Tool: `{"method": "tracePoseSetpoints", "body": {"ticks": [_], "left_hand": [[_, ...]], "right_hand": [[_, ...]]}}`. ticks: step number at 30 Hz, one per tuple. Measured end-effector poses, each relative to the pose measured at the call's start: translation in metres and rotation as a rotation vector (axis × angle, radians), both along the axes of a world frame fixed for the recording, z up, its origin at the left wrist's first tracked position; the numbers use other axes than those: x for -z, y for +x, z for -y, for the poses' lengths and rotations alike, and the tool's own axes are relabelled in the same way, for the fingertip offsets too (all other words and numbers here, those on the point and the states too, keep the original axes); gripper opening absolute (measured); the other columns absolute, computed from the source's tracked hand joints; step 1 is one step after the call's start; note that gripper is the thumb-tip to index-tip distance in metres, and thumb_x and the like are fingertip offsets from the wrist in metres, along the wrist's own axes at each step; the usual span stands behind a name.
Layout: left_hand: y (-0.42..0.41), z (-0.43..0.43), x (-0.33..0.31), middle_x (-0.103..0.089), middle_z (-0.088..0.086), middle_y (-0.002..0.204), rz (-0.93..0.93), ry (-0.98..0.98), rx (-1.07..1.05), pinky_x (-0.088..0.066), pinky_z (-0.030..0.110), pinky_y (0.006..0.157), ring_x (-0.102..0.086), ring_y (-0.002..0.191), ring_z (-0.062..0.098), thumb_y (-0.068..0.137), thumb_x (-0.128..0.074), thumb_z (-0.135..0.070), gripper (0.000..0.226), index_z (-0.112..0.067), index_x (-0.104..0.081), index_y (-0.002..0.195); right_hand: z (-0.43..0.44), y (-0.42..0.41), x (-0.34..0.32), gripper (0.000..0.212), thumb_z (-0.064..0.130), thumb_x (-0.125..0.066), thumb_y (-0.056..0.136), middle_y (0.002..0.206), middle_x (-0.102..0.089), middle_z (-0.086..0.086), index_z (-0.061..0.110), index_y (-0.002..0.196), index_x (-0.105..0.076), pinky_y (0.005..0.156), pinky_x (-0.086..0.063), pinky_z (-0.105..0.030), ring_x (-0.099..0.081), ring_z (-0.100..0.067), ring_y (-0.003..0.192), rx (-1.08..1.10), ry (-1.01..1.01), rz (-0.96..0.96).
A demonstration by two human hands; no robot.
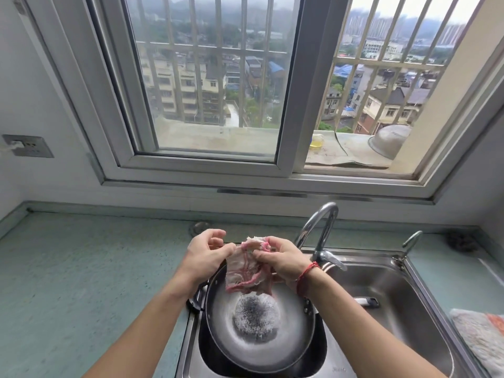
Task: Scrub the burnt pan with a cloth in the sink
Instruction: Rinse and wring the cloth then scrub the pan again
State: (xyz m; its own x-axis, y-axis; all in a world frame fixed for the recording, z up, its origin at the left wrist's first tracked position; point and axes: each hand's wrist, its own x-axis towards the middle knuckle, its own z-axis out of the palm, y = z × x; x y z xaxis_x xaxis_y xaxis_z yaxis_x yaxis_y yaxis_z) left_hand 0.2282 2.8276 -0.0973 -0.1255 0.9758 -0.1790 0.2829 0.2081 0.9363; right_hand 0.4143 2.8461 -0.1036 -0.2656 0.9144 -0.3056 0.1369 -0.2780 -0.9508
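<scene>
The pan (289, 347) sits in the left basin of the sink (428, 285), leaning towards the near side, its handle end resting against the sink's left rim. A dark burnt patch ringed with pale foam covers the middle of its bottom. Both hands are raised over the far rim of the pan and hold the cloth (242, 271) between them, so it hangs clear of the burnt patch. The left grip (207, 255) pinches the cloth's upper left edge between thumb and forefinger, the other fingers loosely curled above. The right grip (281, 260) is closed round the bunched top of the cloth, with a red string (308, 276) round that wrist. The cloth is white with pink edging and looks wet.

The tap (321, 227) curves up at the far edge of the sink, just behind the right hand. A rag (480, 342) lies at the right edge of the tabletop (81, 268), and a dark scourer (461, 241) sits in its far right corner
</scene>
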Motion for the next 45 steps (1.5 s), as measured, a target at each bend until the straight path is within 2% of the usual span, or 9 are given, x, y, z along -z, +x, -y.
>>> {"method": "tracePoseSetpoints", "body": {"ticks": [5,11,13,18,30,35,39,42,45], "left_hand": [[-0.023,0.007,0.034,-0.072,0.020,0.106,0.534,-0.400,0.152,-0.059,0.034,0.069,-0.071,0.088,0.027,0.088,-0.067,-0.028,0.041,-0.001,-0.065,0.118],[-0.056,0.006,0.073,-0.069,0.026,0.111,0.613,-0.334,0.096,-0.061,0.039,0.068,-0.070,0.091,0.034,0.059,-0.092,-0.023,0.069,0.006,-0.064,0.115],[-0.065,0.002,0.081,-0.071,0.026,0.105,0.621,-0.306,0.030,-0.062,0.038,0.064,-0.071,0.082,0.031,0.070,-0.085,-0.017,0.050,0.008,-0.065,0.109],[-0.087,-0.009,0.103,-0.072,0.019,0.086,0.536,-0.322,-0.110,-0.061,0.040,0.054,-0.070,0.064,0.025,0.087,-0.066,0.002,0.009,0.006,-0.065,0.095],[-0.149,-0.079,0.157,-0.075,0.012,0.085,0.385,-0.249,-0.296,-0.058,0.027,0.061,-0.071,0.070,0.020,0.084,-0.070,0.004,0.009,-0.003,-0.073,0.090],[-0.165,-0.113,0.175,-0.075,0.008,0.085,0.291,-0.250,-0.342,-0.060,0.029,0.063,-0.070,0.071,0.015,0.085,-0.069,0.003,0.013,-0.009,-0.074,0.087],[-0.173,-0.135,0.193,-0.074,0.004,0.089,0.193,-0.222,-0.381,-0.059,0.036,0.082,-0.071,0.084,0.019,0.083,-0.073,-0.001,0.015,-0.014,-0.072,0.088],[-0.176,-0.144,0.205,-0.073,0.004,0.091,0.156,-0.220,-0.415,-0.057,0.032,0.083,-0.069,0.082,0.016,0.083,-0.075,-0.003,0.021,-0.005,-0.071,0.103],[-0.179,-0.149,0.214,-0.073,0.004,0.096,0.082,-0.224,-0.403,-0.056,0.030,0.086,-0.069,0.088,0.014,0.082,-0.076,-0.010,0.027,-0.004,-0.071,0.108]], "right_hand": [[-0.003,-0.013,0.015,0.023,0.001,-0.056,0.095,0.087,-0.068,-0.011,0.003,0.118,-0.062,0.062,-0.058,-0.040,-0.068,-0.023,0.069,0.045,-0.217,-0.254],[-0.010,-0.037,0.046,0.017,0.001,-0.058,0.094,0.075,-0.069,-0.005,0.006,0.107,-0.066,0.057,-0.060,-0.040,-0.067,-0.019,0.063,0.087,-0.306,-0.199],[-0.014,-0.047,0.058,0.015,0.001,-0.059,0.094,0.076,-0.070,-0.005,0.008,0.106,-0.066,0.063,-0.061,-0.042,-0.068,-0.019,0.065,0.095,-0.336,-0.183],[-0.028,-0.074,0.084,0.021,0.004,-0.065,0.091,0.083,-0.073,-0.007,0.008,0.111,-0.066,0.053,-0.058,-0.032,-0.070,-0.018,0.064,0.112,-0.392,-0.143],[-0.110,-0.152,0.131,0.022,-0.005,-0.066,0.085,0.089,-0.073,-0.013,0.006,0.104,-0.065,0.047,-0.052,-0.023,-0.071,-0.016,0.058,0.144,-0.407,0.038],[-0.150,-0.179,0.163,0.027,-0.006,-0.064,0.087,0.101,-0.071,-0.016,0.006,0.110,-0.063,0.075,-0.061,-0.042,-0.071,-0.025,0.075,0.153,-0.385,0.077],[-0.169,-0.188,0.176,0.029,-0.007,-0.062,0.088,0.103,-0.070,-0.019,0.010,0.112,-0.060,0.079,-0.058,-0.044,-0.069,-0.028,0.078,0.171,-0.397,0.074],[-0.177,-0.191,0.184,0.029,-0.008,-0.062,0.088,0.096,-0.070,-0.016,0.012,0.108,-0.059,0.070,-0.058,-0.038,-0.067,-0.024,0.072,0.172,-0.408,0.089],[-0.183,-0.193,0.190,0.029,-0.009,-0.062,0.087,0.089,-0.067,-0.014,0.012,0.107,-0.060,0.076,-0.056,-0.039,-0.062,-0.021,0.065,0.172,-0.437,0.078]]}}
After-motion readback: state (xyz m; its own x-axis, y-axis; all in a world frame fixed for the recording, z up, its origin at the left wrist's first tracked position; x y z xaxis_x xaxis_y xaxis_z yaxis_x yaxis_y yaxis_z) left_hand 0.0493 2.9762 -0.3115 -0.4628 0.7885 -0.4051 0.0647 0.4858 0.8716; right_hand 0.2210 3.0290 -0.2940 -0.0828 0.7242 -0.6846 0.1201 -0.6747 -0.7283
